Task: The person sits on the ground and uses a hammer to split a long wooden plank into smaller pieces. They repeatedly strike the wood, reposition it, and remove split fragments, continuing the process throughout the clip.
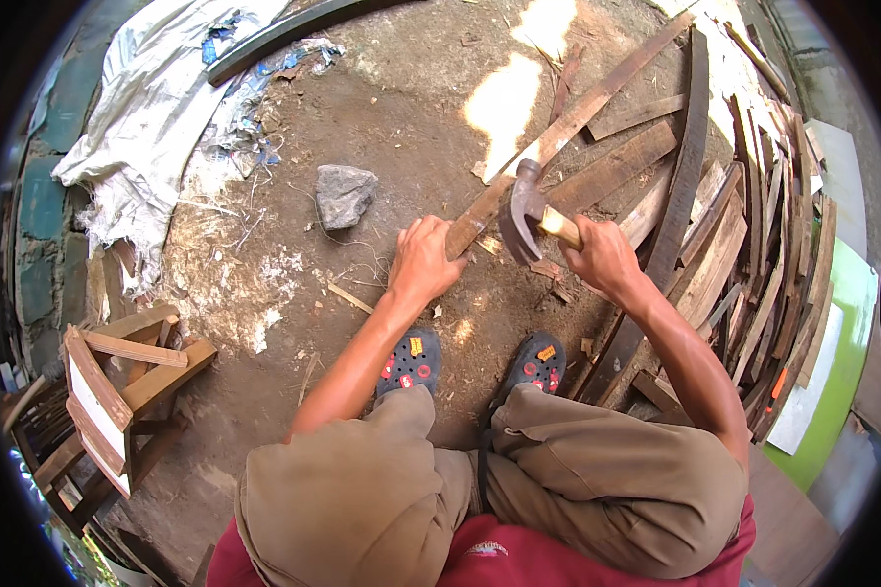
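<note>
My left hand (427, 256) is closed around the near end of a long, narrow wooden plank (587, 106), which slants away to the far right. In my right hand (600, 256) is a claw hammer (525, 210), gripped by its pale wooden handle. The hammer's dark metal head is over the plank or just beside it, a short way from my left hand; whether it touches the wood I cannot tell. A grey stone (345, 196) lies on the dirt left of the plank, beyond my left hand.
Loose boards and a long dark beam (683, 176) lie to the right, beside a pile of wood strips (773, 254). A wooden frame piece (127, 391) stands at left. White sacking (157, 98) covers the far left ground. My shoes (411, 360) rest on the dirt.
</note>
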`<state>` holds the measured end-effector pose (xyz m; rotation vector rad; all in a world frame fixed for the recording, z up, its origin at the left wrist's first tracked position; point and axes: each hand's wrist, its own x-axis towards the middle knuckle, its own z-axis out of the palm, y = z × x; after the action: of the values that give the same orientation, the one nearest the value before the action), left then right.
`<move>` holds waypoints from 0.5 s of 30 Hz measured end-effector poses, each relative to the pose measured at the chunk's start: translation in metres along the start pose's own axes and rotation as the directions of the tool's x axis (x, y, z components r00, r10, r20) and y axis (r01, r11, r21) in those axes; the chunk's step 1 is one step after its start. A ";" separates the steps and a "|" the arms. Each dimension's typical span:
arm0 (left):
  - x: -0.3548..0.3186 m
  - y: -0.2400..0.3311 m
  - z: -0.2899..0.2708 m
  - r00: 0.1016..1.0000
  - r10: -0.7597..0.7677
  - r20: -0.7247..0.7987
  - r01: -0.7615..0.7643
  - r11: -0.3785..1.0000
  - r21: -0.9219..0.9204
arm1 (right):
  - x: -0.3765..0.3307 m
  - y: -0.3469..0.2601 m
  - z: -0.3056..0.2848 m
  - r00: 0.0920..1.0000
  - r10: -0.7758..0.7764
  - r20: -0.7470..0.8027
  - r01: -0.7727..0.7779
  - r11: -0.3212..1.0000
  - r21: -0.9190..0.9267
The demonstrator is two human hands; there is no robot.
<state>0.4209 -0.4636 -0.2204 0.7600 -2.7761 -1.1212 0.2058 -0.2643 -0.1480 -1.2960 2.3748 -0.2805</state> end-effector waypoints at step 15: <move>-0.005 0.001 -0.002 1.000 0.007 -0.014 -0.007 1.000 0.004 | -0.013 -0.038 0.013 0.914 -0.397 0.081 0.404 0.910 -0.096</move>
<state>0.4254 -0.4620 -0.2170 0.7552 -2.7681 -1.1061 0.2465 -0.2739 -0.1423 -1.8185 2.0803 -0.2261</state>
